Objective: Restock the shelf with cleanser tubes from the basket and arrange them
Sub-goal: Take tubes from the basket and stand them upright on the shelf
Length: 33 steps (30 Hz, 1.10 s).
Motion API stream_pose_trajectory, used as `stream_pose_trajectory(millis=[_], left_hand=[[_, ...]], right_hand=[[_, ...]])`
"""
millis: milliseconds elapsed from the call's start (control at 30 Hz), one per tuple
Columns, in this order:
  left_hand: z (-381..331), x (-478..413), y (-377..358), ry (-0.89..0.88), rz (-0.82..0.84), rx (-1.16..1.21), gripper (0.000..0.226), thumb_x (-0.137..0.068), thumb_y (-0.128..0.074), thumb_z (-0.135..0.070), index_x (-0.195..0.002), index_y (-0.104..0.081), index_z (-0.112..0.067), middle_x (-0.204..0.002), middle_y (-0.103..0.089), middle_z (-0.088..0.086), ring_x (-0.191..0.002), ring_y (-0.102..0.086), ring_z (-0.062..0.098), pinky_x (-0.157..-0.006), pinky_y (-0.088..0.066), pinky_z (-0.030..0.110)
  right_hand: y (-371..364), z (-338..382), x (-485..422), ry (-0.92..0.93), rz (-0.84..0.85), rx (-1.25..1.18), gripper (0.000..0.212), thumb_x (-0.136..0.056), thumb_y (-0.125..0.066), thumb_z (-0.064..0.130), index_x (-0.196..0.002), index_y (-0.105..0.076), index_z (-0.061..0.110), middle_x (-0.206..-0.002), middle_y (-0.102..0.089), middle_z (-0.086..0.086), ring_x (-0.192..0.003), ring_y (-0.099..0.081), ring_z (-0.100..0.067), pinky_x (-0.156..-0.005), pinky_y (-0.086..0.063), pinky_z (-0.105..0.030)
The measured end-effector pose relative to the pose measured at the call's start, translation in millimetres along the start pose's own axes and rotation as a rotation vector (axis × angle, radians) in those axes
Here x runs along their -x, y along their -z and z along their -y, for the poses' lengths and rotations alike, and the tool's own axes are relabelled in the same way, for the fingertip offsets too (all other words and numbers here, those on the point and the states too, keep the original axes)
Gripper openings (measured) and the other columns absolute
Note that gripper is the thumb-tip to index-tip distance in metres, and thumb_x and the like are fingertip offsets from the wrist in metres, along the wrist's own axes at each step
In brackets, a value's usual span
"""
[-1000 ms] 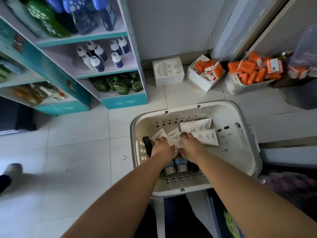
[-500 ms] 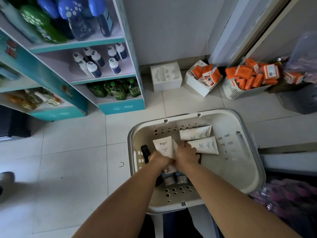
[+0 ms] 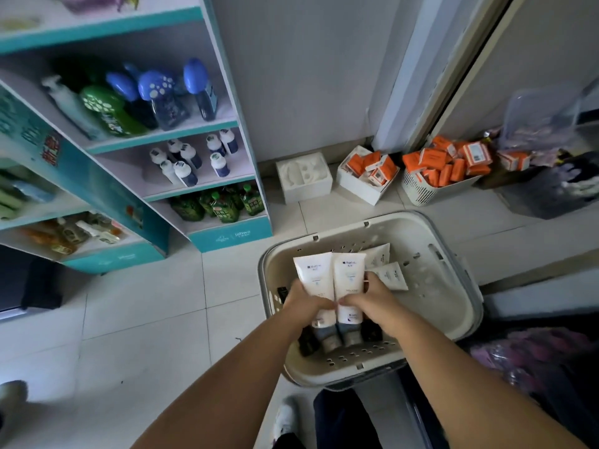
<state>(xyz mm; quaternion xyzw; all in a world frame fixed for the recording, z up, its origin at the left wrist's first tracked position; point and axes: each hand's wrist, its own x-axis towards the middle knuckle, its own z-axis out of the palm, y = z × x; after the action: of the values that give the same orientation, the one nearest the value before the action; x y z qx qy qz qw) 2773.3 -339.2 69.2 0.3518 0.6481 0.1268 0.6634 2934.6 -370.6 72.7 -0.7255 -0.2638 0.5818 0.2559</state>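
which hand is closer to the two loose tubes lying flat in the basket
Right. The right hand sits just beside the loose tubes, nearly touching the nearer one. The left hand is farther, beyond the two held tubes.

- Left hand (image 3: 306,301): bare, with no ring, glove or watch showing.
- Right hand (image 3: 372,298): bare as well, nothing worn on it.
- Both forearms (image 3: 227,377) are uncovered along all that shows; no sleeve is in view.
- Dark navy trousers (image 3: 343,419) cover the legs.
- A white shoe (image 3: 285,416) with a rounded toe is worn on one foot.
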Motion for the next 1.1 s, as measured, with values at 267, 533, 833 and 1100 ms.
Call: stream_pose_trajectory(millis=[267, 533, 833, 1100], left_hand=[[-31, 61, 13, -0.185, 0.252, 0.099, 0.042, -0.085, -0.073, -0.022, -0.122, -0.053, -0.021, -0.113, -0.069, 0.002, -0.101, -0.067, 0.023, -0.079, -0.057, 0.042], [-64, 134, -19, -0.339, 0.469, -0.046, 0.027, -0.091, -0.063, -0.027, -0.118, -0.061, -0.024, -0.111, -0.071, 0.004, -0.101, -0.067, 0.027, -0.078, -0.054, 0.040], [-92, 219, -91, -0.522, 0.718, -0.155, 0.022, -0.089, -0.065, -0.017, -0.110, -0.064, -0.023, -0.104, -0.074, 0.001, -0.095, -0.071, 0.022, -0.075, -0.058, 0.043], [-75, 292, -165, -0.632, 0.861, -0.209, 0.030, -0.088, -0.067, -0.019, -0.117, -0.063, -0.022, -0.112, -0.072, 0.002, -0.099, -0.070, 0.024, -0.072, -0.058, 0.043]], right_hand=[[15, 12, 87, 0.202, -0.101, -0.331, 0.045, -0.077, -0.079, 0.012, -0.111, -0.054, 0.026, -0.110, -0.070, 0.004, -0.101, -0.067, -0.018, -0.085, -0.056, -0.047], [47, 0, 186, 0.338, -0.325, -0.437, 0.049, -0.073, -0.080, 0.005, -0.111, -0.056, 0.024, -0.111, -0.071, 0.001, -0.103, -0.067, -0.021, -0.087, -0.055, -0.048], [111, -16, 298, 0.461, -0.575, -0.471, 0.051, -0.074, -0.082, 0.012, -0.115, -0.056, 0.027, -0.111, -0.071, 0.003, -0.101, -0.069, -0.018, -0.081, -0.059, -0.047], [159, -54, 391, 0.529, -0.744, -0.434, 0.056, -0.073, -0.082, 0.007, -0.120, -0.054, 0.021, -0.114, -0.069, 0.004, -0.104, -0.066, -0.014, -0.087, -0.057, -0.040]])
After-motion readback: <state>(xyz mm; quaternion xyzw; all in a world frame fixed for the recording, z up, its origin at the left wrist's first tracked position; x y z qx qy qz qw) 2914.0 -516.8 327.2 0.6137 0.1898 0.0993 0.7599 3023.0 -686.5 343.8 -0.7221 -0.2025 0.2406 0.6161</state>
